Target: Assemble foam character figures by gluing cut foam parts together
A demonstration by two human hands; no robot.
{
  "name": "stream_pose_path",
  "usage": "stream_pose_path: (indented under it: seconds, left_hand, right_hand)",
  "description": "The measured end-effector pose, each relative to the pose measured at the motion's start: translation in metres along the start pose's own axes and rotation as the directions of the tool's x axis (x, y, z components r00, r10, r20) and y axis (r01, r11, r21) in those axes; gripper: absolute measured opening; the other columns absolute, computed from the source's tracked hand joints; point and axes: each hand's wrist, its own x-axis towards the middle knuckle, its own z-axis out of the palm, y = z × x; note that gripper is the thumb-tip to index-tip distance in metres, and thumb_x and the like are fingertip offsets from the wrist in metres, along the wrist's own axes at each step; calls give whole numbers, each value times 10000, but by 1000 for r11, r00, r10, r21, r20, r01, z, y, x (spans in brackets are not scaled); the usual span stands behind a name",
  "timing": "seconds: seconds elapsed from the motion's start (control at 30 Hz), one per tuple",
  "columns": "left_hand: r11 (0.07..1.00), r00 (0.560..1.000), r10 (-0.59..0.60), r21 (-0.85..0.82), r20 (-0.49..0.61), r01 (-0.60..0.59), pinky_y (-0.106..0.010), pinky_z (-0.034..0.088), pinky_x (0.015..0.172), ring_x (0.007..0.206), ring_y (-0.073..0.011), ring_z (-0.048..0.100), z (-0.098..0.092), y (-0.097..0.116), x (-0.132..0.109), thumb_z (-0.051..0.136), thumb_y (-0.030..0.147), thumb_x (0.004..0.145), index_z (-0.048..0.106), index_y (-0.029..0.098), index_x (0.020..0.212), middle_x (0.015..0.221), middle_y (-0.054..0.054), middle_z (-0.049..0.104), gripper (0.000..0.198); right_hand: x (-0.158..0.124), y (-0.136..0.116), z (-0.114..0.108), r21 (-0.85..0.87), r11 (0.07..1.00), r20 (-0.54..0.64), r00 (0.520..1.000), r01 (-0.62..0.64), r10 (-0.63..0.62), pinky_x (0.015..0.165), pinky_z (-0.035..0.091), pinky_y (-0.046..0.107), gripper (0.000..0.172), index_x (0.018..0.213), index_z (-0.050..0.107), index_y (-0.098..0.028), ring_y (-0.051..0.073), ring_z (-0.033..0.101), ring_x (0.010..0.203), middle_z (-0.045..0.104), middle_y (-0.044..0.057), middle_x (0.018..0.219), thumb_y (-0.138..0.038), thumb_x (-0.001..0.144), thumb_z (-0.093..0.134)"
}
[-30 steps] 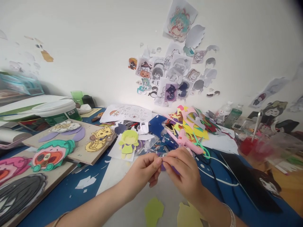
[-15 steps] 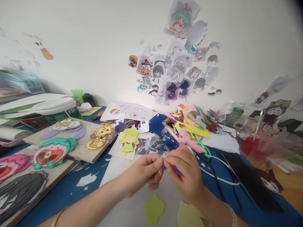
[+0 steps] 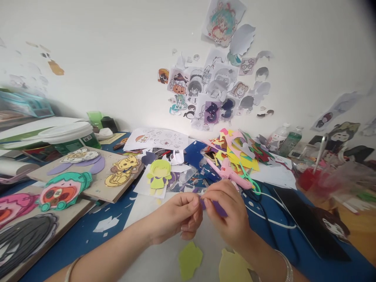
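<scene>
Fingertips pinched, my left hand [image 3: 183,213] and my right hand [image 3: 225,207] meet over a pale work sheet [image 3: 155,254]. Whatever they pinch is too small to make out. A purple piece [image 3: 216,207] shows behind the fingers of my right hand; whether it is held or lying down I cannot tell. Below the hands lie a lime-green cut-out [image 3: 190,260] and a pale yellow cut-out [image 3: 233,268], the latter partly covered by my right forearm. Beyond my left hand rests a green-haired doll figure [image 3: 159,176] of layered cut-outs on white paper.
A pink glue gun [image 3: 227,170] lies behind my right hand, with a white cable [image 3: 273,219] curving right. Boards [image 3: 102,192] bearing finished figures stand at left. Coloured scraps [image 3: 241,150] pile up at the back, near bottles [image 3: 290,141]. A black strip [image 3: 311,223] lies at right.
The fingertips of my two hands have drawn slightly apart, and more of the purple piece shows between them. The whole view has shifted a little.
</scene>
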Motion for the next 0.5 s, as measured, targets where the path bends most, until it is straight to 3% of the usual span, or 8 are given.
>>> stream_pose_path:
  seconds: [0.2,0.5]
  left_hand:
    - [1000,999,26,3,32,-27,-171,243,395,400,-38,274,0,1,-1,509,433,827,439,157,607,487,58,379,360]
    - [996,995,78,36,-62,-76,-163,232,397,403,-33,237,-2,8,0,436,399,874,430,158,607,492,60,376,359]
  right_hand:
    - [-3,6,0,36,991,46,990,-132,130,671,430,320,185,808,506,-195,176,514,762,553,44,765,-67,812,373]
    - [-2,14,2,156,935,196,938,-319,287,641,383,272,205,708,440,-201,143,475,686,478,1,687,-139,871,332]
